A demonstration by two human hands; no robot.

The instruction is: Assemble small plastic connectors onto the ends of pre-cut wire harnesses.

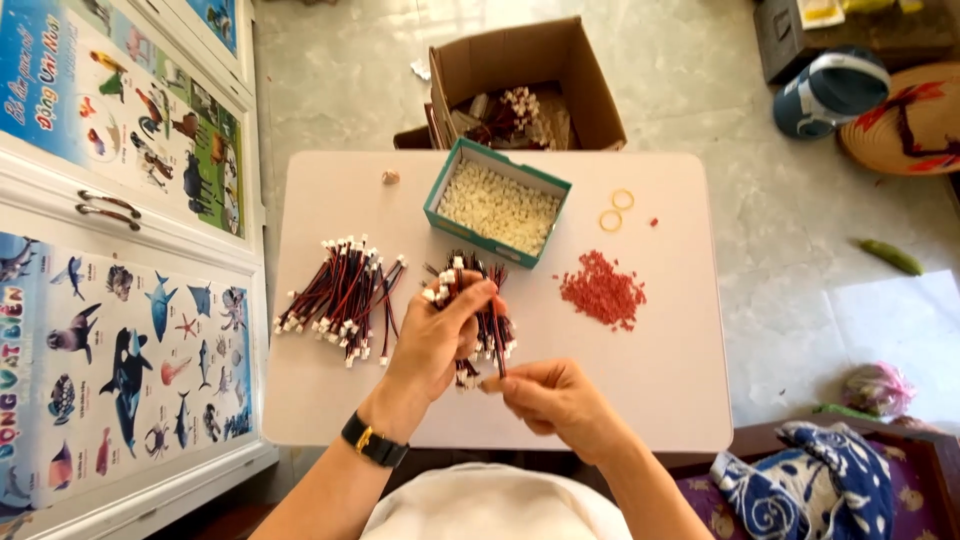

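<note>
My left hand (437, 340), with a black wristwatch, grips a bundle of short red-and-black wires with white connectors (480, 310) above the small white table (660, 370). My right hand (545, 395) pinches the lower end of one wire from that bundle. A larger pile of the same wires (345, 295) lies on the table to the left. A green-rimmed box of small white connector pieces (497, 203) stands at the table's far middle. A heap of small red pieces (603, 290) lies to the right of the bundle.
Two yellow rubber bands (616, 210) lie near the box. An open cardboard carton (520, 85) with more wires stands on the floor behind the table. Animal posters cover a cabinet (120, 250) on the left. Blue patterned cloth (815, 485) lies at the lower right.
</note>
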